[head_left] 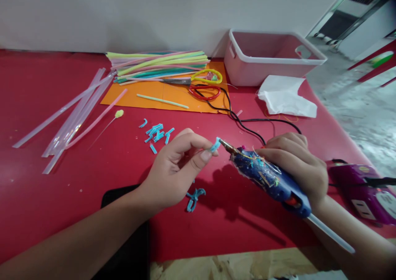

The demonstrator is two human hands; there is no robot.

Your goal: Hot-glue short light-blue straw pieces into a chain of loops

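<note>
My left hand [177,168] pinches a short blue pipe cleaner piece [215,144] between thumb and forefinger. My right hand [297,164] is wrapped round a dark blue glue gun [262,174], whose surface is smeared with coloured glue and fibres. Its metal nozzle points left and meets, or nearly meets, the blue piece. A clear glue stick [332,233] juts from the gun's back end. Beyond my left hand lie several cut blue pieces [157,132]. A few blue pieces joined together [195,199] rest on the red table [182,234] below it.
Pipe cleaners [161,65] and scissors [206,81] lie on an orange sheet [130,100]. Clear glue sticks [77,115] lie to the left. A white bin [272,69], white cloth [287,96], black cord [247,125] and purple power strip [361,193] occupy the right. A black object [130,238] sits under my left forearm.
</note>
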